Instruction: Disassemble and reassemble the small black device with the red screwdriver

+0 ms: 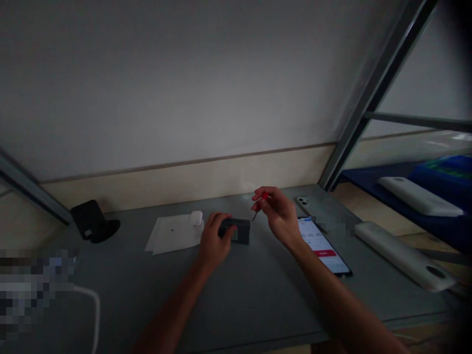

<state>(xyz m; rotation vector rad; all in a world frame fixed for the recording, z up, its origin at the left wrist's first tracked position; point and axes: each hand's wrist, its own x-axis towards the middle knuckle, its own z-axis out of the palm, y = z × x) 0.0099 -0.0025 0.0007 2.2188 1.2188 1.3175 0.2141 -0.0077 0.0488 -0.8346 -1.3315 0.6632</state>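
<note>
A small dark box-shaped device lies on the grey table. My left hand rests on its left end, fingers curled over it. Just right of the device, my right hand is raised and pinches a small red-handled screwdriver, its tip pointing down toward the device's right edge.
A white sheet of paper with a small white roll lies left of the device. A lit phone and a second phone lie at right. A black stand sits far left, long white devices at right.
</note>
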